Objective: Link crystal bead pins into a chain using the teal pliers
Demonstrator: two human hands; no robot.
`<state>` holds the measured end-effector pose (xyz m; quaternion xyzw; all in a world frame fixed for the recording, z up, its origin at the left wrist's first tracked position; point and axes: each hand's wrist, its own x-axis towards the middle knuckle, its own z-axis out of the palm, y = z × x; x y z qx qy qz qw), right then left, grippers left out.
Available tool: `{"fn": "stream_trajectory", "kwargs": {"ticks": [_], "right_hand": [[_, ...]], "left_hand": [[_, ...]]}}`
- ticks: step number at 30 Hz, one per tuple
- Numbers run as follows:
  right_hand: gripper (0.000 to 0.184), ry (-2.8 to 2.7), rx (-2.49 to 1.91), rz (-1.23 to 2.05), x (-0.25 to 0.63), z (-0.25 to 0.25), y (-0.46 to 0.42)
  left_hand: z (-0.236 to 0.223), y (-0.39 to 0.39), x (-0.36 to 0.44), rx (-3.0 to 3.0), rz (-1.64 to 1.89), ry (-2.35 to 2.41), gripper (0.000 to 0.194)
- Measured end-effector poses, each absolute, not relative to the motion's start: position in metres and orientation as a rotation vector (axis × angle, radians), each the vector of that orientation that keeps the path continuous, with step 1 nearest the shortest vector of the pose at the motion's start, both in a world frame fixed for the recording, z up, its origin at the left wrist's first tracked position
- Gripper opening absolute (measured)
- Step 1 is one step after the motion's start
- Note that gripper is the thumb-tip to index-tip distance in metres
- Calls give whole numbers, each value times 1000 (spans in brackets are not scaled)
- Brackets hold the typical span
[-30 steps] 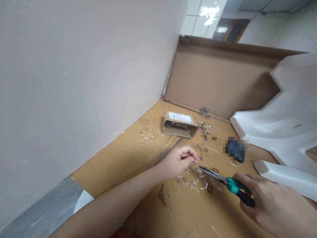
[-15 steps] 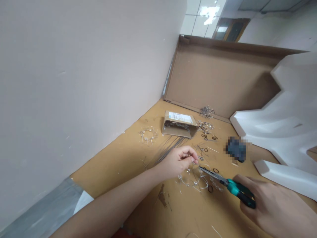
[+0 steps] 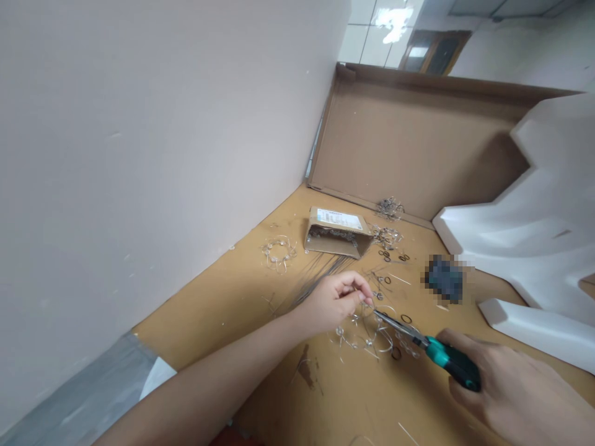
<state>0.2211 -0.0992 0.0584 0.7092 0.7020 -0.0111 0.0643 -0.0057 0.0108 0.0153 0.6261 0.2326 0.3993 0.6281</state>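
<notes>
My right hand (image 3: 497, 378) is wrapped around the green and black handles of long-nose pliers (image 3: 439, 352). The jaws point left, and their tip meets the thin wire just by my left fingertips. With thumb and fingers pinched, my left hand (image 3: 339, 300) holds part of a beaded wire piece (image 3: 369, 342), whose silvery loops and clear beads hang below the fingers over the table. The exact spot of the pinch is too small to make out. Dark rings (image 3: 395, 353) lie close to the wire piece, and a bundle of straight wires (image 3: 320, 275) runs behind my left hand.
An open small cardboard box (image 3: 338, 220) holds clear beads. Left of it lies a beaded wire ring (image 3: 279, 253); tangled wire pieces (image 3: 388, 237) lie right. A blurred dark object (image 3: 444, 279), white foam (image 3: 515, 204) and a large cardboard panel (image 3: 418, 142) border the brown table (image 3: 199, 303).
The plier handles have come closer together in my right hand. My left hand keeps its pinch in nearly the same place, while the wire loops below have shifted slightly.
</notes>
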Motion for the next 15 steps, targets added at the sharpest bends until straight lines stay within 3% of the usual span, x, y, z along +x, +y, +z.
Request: {"fn": "stream_trajectory", "kwargs": {"ticks": [15], "right_hand": [[25,2007,2192,-223,206,61,-99]], "left_hand": [[12,13,-5,1350,963,509,5]]}}
